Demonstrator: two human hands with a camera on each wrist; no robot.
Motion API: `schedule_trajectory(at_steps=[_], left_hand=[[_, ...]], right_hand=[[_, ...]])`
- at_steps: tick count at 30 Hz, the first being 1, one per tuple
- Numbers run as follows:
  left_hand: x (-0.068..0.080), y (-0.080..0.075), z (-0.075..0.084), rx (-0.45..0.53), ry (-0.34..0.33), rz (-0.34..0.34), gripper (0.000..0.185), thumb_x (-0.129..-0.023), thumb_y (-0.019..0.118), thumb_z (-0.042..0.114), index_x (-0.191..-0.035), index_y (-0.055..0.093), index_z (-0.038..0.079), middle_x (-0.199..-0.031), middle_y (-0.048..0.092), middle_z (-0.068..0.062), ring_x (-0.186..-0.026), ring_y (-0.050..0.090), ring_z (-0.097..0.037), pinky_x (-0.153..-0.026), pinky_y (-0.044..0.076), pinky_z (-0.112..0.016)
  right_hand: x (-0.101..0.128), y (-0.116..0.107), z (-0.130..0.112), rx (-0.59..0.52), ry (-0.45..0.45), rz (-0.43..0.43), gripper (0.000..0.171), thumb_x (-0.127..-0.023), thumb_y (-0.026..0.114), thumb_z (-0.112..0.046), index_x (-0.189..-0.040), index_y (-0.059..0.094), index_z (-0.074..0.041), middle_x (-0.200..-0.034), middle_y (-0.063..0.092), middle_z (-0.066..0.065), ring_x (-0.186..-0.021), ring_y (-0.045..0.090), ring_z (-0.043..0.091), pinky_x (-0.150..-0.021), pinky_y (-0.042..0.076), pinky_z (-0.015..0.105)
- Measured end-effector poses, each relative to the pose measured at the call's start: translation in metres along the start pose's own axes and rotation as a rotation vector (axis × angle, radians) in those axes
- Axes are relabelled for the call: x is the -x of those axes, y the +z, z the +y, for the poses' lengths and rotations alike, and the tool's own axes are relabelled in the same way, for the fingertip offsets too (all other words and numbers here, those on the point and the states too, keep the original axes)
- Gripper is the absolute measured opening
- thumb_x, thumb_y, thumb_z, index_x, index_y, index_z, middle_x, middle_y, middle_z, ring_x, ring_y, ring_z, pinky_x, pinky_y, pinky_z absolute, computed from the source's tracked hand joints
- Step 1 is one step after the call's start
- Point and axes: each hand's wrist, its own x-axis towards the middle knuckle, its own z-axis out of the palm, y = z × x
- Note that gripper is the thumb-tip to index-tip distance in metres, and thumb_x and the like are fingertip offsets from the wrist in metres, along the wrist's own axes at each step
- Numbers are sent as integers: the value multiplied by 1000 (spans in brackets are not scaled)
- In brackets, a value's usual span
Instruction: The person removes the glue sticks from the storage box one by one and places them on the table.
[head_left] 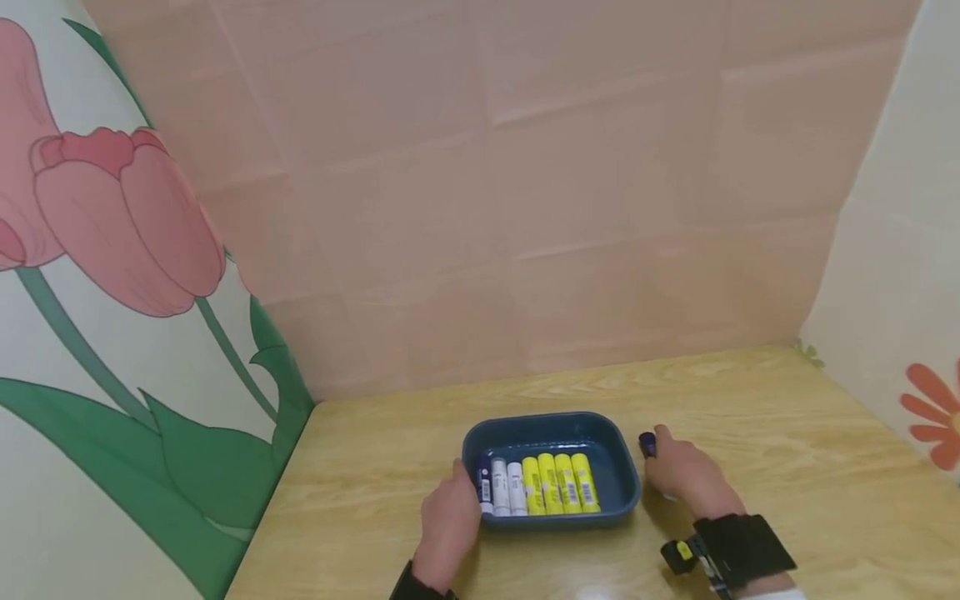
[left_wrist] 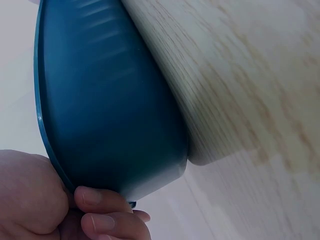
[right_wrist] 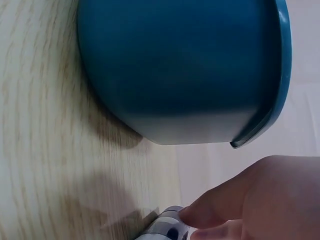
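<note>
Left hand (head_left: 448, 521) on tray (head_left: 621, 467) rim

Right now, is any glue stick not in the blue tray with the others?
Yes. One dark-capped glue stick lies on the wooden table outside the blue plastic tray, under the right hand. The others lie in a neat row inside.

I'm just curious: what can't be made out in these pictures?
- Labels on the glue sticks: too small, head view.
- Stick under the right hand: mostly covered by fingers; cut off in the right wrist view.
- Blue tray contents: hidden by its wall, both wrist views.
</note>
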Motion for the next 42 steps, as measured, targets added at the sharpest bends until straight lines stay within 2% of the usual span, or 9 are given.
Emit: schedule_trajectory(at_steps=[4,10,14,17,25,35,42], left_hand=[[0,1,-1,-3,18,19,45,-100,54,11,-141,49,-7,-97,69,-24,-85,69,-35,-73,56,-49],[-4,1,0,-25,55,77,44,-100,53,11,-139,50,-8,-88,69,-21,-76,68,-32,-65,54,-46],[-7,0,2,-24,45,60,44,-101,52,12,-141,49,-7,-92,70,-21,-79,69,-32,-67,55,-46],[-9,0,3,-15,36,50,44,-101,52,12,-141,49,-6,-95,70,-22,-82,69,-33,-69,55,-47],[-9,-2,4,-2,27,41,44,-101,51,11,-141,49,-7,-97,70,-24,-84,69,-35,-72,55,-48],[-6,-1,0,-8,30,31,44,-100,53,11,-141,49,-7,-98,70,-24,-86,69,-35,-74,55,-49],[0,2,-2,-26,38,34,44,-100,54,10,-140,49,-7,-94,69,-23,-82,69,-34,-71,55,-47]], right_hand=[[0,-2,1,-6,-9,-18,64,-94,46,-17,-139,24,22,-106,58,41,-87,63,42,-73,51,56],[-3,-9,2,-8,5,-35,72,-90,50,-17,-140,19,25,-107,57,42,-82,58,37,-70,50,52],[-4,-15,1,-10,24,-49,73,-87,53,-15,-139,21,26,-116,51,48,-87,58,41,-76,51,57],[-5,-16,0,-13,28,-61,73,-87,54,-14,-138,22,26,-117,50,48,-89,58,41,-78,51,58],[-5,-15,-2,-15,-1,-46,67,-87,53,-15,-135,27,24,-109,55,42,-85,58,39,-73,51,55],[2,-12,-5,-27,15,-54,57,-91,53,-20,-124,35,22,-92,60,28,-78,58,34,-66,50,48],[7,-6,-3,-43,26,-69,56,-92,54,-20,-124,35,22,-90,59,25,-77,56,33,-65,49,46]])
